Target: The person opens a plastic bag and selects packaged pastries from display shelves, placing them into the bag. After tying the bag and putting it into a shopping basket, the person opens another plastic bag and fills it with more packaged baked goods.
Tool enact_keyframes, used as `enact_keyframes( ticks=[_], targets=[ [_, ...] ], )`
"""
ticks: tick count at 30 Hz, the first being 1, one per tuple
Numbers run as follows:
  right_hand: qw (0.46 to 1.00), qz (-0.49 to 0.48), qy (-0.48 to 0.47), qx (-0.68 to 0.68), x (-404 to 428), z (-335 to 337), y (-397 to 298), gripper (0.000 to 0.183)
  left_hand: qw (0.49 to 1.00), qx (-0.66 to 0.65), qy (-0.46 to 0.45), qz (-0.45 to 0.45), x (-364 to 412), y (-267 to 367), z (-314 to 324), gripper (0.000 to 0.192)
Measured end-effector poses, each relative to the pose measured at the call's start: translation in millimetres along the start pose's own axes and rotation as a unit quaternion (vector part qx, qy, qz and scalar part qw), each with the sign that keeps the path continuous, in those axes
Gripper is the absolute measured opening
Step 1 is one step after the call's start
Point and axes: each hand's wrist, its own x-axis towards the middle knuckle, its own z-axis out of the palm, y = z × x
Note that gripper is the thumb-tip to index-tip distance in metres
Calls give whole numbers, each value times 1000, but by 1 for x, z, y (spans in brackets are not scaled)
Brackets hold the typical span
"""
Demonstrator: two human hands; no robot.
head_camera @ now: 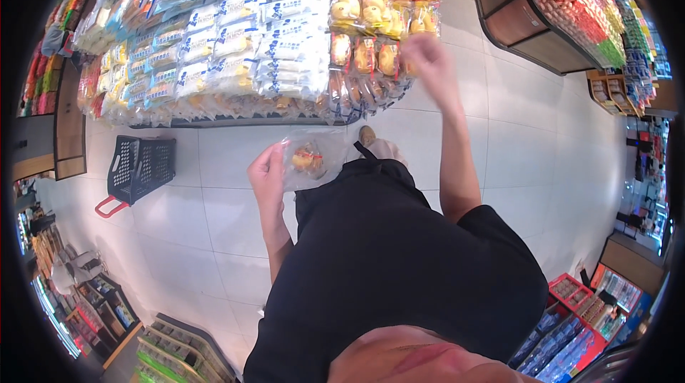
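My left hand [267, 170] pinches the upper left edge of a clear plastic bag [333, 161], which hangs in front of my body. Inside the bag lie small wrapped pastries [306, 158] with a red strip on the wrapper. Blurred by motion, my right hand [431, 62] is over the right edge of the display, at the red-edged packets of small buns [365, 56]. Its fingers look curled, but the blur hides whether they hold a packet. Above that row lie yellow animal-shaped packaged cakes [374, 11].
The display stand [214, 120] holds rows of white bread packets [233, 35]. A dark shopping basket [140, 166] with a red handle stands on the tiled floor to the left. Another stand [527, 24] is at upper right, and shelves [182, 353] are behind me. A person [75, 270] is at far left.
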Motion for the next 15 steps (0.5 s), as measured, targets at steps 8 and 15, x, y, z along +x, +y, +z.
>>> enact_keyframes(
  ticks=[8,15],
  targets=[
    [935,260,86,-227,106,-98,96,92,996,15,77,-39,-8,0,43,25],
    [962,242,9,-127,104,-76,62,78,994,19,103,-29,-16,7,58,24]
  ],
)
